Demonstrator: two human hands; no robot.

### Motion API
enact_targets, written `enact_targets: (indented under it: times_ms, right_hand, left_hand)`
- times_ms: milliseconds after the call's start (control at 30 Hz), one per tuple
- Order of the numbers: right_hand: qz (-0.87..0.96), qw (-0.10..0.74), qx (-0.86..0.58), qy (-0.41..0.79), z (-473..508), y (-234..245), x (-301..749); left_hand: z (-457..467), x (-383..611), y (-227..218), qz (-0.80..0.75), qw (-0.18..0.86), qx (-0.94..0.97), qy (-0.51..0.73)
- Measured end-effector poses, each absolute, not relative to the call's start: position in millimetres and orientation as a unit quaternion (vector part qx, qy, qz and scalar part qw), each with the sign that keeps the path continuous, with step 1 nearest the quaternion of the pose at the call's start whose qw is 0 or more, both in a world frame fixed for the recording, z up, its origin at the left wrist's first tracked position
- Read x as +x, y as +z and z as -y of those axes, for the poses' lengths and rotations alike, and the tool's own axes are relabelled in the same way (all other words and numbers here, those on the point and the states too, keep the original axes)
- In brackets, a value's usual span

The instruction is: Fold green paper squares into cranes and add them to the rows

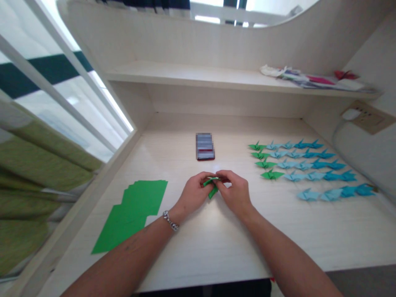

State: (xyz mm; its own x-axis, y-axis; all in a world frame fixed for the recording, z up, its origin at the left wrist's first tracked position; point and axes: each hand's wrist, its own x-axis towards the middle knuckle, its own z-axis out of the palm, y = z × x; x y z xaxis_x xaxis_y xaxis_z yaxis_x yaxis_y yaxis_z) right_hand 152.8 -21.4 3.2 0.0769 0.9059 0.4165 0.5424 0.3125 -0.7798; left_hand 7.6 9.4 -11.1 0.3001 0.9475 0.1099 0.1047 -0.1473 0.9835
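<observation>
My left hand [194,193] and my right hand [234,190] meet over the middle of the pale wooden desk [198,247]. Both pinch a small folded piece of green paper [212,188], held just above the desk top. The fingers of both hands are closed on it, and much of the paper is hidden between them. A metal bracelet [170,221] sits on my left wrist.
Several flat green paper sheets [133,210] lie at the front left. Rows of finished paper cranes, green [265,163] and blue [312,165], cover the right side. A phone [204,147] lies behind my hands. A shelf [235,78] above holds papers. A wall socket [368,117] is at right.
</observation>
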Motion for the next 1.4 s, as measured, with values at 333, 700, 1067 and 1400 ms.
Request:
enact_targets:
  times_ms: [333, 700, 1067, 1400]
  right_hand:
    - [0.648, 0.437, -0.594, 0.189, 19, 0, 151]
    - [0.595, 0.496, -0.552, 0.31, 18, 2, 151]
    - [0.536, 0.484, -0.486, 0.492, 7, -15, 156]
    - [0.552, 0.477, -0.473, 0.494, 9, -8, 156]
  left_hand:
    - [-14, 4, -10, -0.473, 0.514, 0.584, 0.414]
    - [-17, 3, -11, -0.48, 0.503, 0.574, 0.433]
    - [-18, 0, -13, -0.452, 0.516, 0.605, 0.403]
    - [-16, 0, -12, -0.442, 0.485, 0.643, 0.393]
